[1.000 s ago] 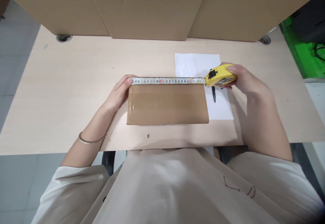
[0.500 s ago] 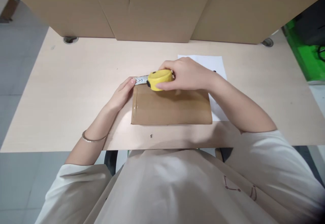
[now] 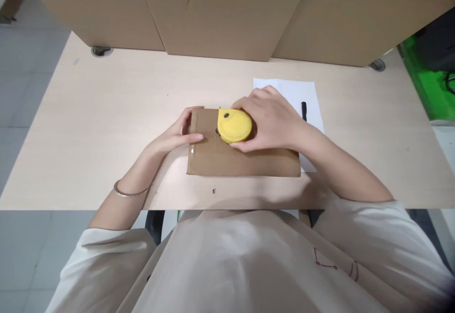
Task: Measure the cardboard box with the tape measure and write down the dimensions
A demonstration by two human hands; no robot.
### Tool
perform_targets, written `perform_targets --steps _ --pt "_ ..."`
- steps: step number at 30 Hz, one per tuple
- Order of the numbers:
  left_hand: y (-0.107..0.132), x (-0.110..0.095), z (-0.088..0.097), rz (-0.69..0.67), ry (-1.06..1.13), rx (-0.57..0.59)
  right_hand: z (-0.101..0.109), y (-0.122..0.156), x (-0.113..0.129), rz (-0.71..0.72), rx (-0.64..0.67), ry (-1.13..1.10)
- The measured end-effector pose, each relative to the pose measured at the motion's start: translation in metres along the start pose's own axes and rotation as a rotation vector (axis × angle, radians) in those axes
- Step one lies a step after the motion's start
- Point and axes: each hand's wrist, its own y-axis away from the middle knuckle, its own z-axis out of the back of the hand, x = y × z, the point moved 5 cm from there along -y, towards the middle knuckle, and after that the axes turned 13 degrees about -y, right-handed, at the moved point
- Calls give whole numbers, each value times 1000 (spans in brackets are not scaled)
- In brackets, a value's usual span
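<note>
A flat brown cardboard box (image 3: 245, 161) lies on the light wooden desk (image 3: 106, 128) in front of me. My right hand (image 3: 272, 119) is closed round a yellow tape measure (image 3: 233, 125), which lies on its side on the box's top, with no blade showing. My left hand (image 3: 176, 133) rests at the box's left end, thumb lying on the top face and fingers curled along the far left corner.
A white sheet of paper (image 3: 309, 100) lies to the right of the box, with a black pen (image 3: 304, 110) on it. Tall cardboard panels (image 3: 220, 14) stand along the desk's back edge. A green object (image 3: 426, 81) is at the far right.
The tape blade, stretched along the box's far edge a second ago, has run back into the case. My right hand brought the case leftward onto the box. My left hand shifted to grip the box's left end.
</note>
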Motion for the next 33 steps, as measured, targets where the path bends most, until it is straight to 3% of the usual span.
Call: perform_targets --steps 3,6,8,10,11,13,15,17,20,26,33 --pt "2 -7 -1 17 -22 6 0 20 -1 2 -29 -46" --pt "4 -10 -3 35 0 -3 16 46 -15 -42 -122 -158" --pt "5 -11 -3 46 12 -7 35 71 -40 -210 -238 -217" --pt "4 -10 -2 46 11 -7 53 101 -76 -520 -370 -144" --pt "4 -10 -1 44 7 -7 57 115 -93 -669 -371 -66" --pt "3 -9 0 44 -2 -3 54 136 -121 -918 -260 56" --pt "2 -9 2 51 -9 -4 41 148 -139 -1034 -116 93" --pt "2 -8 3 51 -15 -11 29 153 -149 -1031 -62 49" --pt "3 -7 5 39 -15 -24 22 156 -152 -914 -129 -134" --pt "4 -3 7 41 -21 -36 13 156 -147 -635 -416 -882" --pt "7 -4 12 42 -48 -33 -10 150 -141 -673 -413 -997"
